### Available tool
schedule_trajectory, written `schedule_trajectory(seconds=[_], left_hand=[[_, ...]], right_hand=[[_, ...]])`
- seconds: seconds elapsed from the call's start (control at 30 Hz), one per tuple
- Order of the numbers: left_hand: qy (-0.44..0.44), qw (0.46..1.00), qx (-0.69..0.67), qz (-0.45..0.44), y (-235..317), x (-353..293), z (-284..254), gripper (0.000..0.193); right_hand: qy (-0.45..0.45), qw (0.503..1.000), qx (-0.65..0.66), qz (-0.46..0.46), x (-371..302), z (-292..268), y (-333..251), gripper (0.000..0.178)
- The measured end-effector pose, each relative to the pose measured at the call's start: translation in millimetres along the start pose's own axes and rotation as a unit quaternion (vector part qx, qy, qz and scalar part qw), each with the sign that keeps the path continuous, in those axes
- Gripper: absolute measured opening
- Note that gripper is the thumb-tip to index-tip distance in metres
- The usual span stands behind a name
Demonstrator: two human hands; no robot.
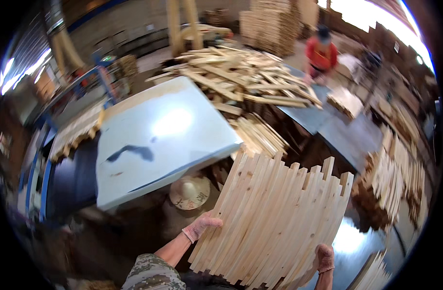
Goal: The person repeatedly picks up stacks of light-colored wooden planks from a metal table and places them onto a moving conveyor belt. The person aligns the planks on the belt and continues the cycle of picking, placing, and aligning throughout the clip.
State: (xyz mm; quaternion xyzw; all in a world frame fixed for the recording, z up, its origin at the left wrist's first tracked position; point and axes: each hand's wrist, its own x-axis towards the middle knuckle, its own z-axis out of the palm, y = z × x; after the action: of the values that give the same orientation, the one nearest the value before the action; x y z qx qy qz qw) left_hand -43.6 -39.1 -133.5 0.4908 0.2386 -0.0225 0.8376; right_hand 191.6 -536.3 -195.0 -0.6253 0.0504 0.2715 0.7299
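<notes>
Between my two hands I carry a wide bundle of pale wooden strips, lying side by side with uneven ends. My left hand, in a pinkish knit glove, grips the bundle's left edge with the thumb on top. Its fingers pass underneath, out of sight. At the lower right edge, my right hand, gloved the same way, presses against the last strip; its fingers are partly hidden. The bundle is held in the air, close to the near right corner of a pale blue metal table.
A big heap of loose strips lies beyond the table. On the right are stacked strips and a grey metal bench. A person in red works at the far right. A conical hat sits below the table edge.
</notes>
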Motion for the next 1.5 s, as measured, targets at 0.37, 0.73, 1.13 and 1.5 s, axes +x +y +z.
schedule_trajectory(seconds=[0.37, 0.73, 1.13, 1.5], left_hand=[[0.174, 0.968, -0.135, 0.122, 95.5, -219.5, -262.1, 0.046], [0.354, 0.91, -0.167, 0.14, 101.9, -311.1, -436.8, 0.056], [0.409, 0.875, -0.203, 0.162, 214.8, -267.0, -521.0, 0.073], [0.597, 0.752, 0.268, -0.074, 301.5, -220.3, -598.4, 0.058]], right_hand=[[-0.268, 0.959, -0.083, -0.025, 17.3, 423.2, -79.3, 0.04], [-0.394, 0.892, -0.201, 0.09, 96.5, 686.4, -12.3, 0.033], [-0.392, 0.889, -0.201, 0.123, 203.0, 841.1, 7.9, 0.027], [-0.416, 0.892, -0.133, 0.118, 263.0, 968.9, 6.3, 0.038]])
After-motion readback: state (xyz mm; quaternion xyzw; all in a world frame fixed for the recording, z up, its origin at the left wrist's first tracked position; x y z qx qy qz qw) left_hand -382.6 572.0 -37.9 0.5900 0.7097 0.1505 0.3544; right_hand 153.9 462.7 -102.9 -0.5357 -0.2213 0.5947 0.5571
